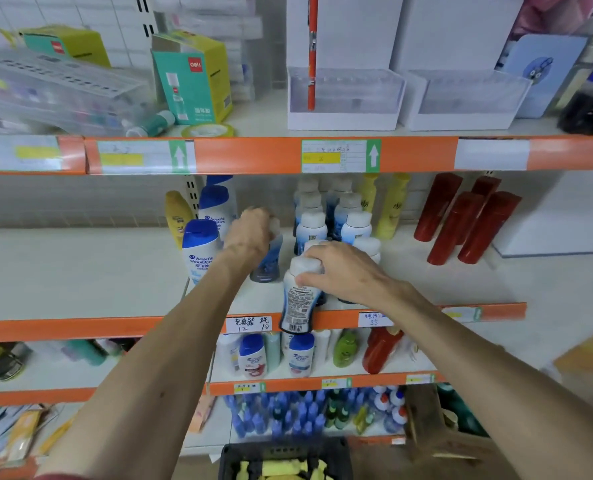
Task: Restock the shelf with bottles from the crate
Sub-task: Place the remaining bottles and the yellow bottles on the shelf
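Four red bottles (pixel 456 226), two white boxes (pixel 343 112), one crate (pixel 284 446); left hand (pixel 251 230) holds one blue bottle (pixel 265 266), right hand (pixel 340 268) one white bottle (pixel 296 306).

Centre frame, your white-capped bottle (pixel 297 299) tilts across the orange front edge of the middle shelf (pixel 80 271), back label and barcode facing you, held by its cap. Just left and behind it, a blue bottle (pixel 270 261) stands upright on the shelf, gripped at the top. Bottom centre, the black crate (pixel 281 452) holds yellow bottles (pixel 281 471).
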A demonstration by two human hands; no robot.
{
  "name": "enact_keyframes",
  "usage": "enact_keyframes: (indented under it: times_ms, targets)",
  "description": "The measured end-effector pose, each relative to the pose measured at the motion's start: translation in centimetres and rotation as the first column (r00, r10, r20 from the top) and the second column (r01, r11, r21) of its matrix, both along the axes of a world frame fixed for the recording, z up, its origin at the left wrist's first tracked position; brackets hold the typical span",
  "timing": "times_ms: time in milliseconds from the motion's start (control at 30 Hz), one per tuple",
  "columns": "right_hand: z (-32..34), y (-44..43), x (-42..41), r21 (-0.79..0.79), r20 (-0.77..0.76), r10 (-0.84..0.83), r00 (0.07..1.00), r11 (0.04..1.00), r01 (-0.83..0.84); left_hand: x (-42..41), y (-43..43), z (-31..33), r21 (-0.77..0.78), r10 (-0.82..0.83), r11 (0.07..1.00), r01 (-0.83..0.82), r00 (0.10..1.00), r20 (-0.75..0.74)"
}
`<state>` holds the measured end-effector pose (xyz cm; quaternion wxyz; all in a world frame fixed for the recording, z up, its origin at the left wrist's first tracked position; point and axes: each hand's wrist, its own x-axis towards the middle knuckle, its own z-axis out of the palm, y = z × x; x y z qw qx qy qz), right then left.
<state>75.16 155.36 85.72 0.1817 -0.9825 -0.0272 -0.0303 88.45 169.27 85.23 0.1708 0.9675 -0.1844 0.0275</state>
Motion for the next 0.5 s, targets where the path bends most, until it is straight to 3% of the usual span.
enact_keyframes:
  times_ms: [167, 500]
  targets:
    - [-1.8, -1.4, -1.1, 0.023, -0.002, 0.038, 0.999, 0.999, -0.037, 4.5, -2.3, 0.9, 0.130, -0.019, 0.991, 0.024, 0.999, -0.038]
    - [-4.4, -2.3, -0.9, 0.059, -0.034, 0.019, 0.999, 0.998, -0.017, 9.5, -4.9, 0.3, 0.067, -0.086, 0.994, 0.090, 0.994, -0.068]
